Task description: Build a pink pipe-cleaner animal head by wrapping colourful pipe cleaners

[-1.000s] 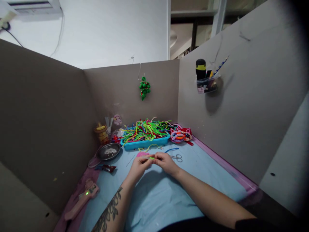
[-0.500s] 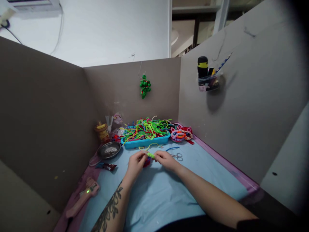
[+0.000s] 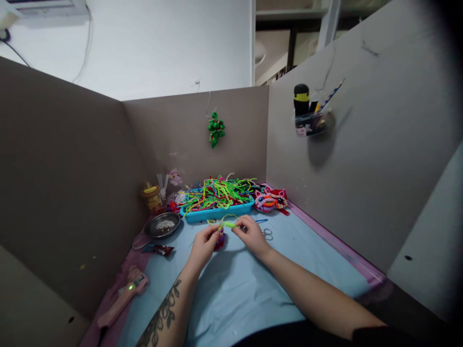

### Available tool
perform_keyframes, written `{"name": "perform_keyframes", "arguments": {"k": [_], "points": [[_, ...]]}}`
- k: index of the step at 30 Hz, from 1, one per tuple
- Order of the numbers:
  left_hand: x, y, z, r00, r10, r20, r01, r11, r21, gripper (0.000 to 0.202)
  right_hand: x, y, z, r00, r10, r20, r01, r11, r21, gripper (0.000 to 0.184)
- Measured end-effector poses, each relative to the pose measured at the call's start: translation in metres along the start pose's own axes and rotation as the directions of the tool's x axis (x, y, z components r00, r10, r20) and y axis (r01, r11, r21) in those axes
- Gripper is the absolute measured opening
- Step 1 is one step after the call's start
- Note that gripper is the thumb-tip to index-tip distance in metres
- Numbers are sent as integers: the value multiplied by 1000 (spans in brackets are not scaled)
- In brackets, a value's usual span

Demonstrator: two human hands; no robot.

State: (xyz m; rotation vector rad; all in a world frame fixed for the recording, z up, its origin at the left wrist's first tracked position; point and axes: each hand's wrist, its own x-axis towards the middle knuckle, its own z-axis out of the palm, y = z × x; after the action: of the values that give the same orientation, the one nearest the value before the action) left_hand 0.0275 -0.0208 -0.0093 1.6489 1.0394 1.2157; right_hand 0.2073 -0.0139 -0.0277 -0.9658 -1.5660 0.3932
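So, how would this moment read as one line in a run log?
left hand: pinches green pipe cleaner | right hand: pinches its other end | nearby: scissors, blue tray

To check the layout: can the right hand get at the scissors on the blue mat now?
Probably yes. The scissors lie just beside the right hand with nothing between, though it pinches a green pipe cleaner.
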Motion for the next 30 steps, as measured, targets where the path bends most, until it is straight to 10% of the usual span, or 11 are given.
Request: {"name": "perform_keyframes", "arguments": {"k": [20, 30], "points": [[-9, 10, 5, 985, 77, -152, -49, 982, 182, 34, -13, -6, 12, 993, -114, -24, 110, 984, -139, 22], [-5, 15, -4, 985, 163, -59, -150, 971, 185, 26, -10, 0, 6, 933, -29, 358, -24, 990, 141, 29]]}}
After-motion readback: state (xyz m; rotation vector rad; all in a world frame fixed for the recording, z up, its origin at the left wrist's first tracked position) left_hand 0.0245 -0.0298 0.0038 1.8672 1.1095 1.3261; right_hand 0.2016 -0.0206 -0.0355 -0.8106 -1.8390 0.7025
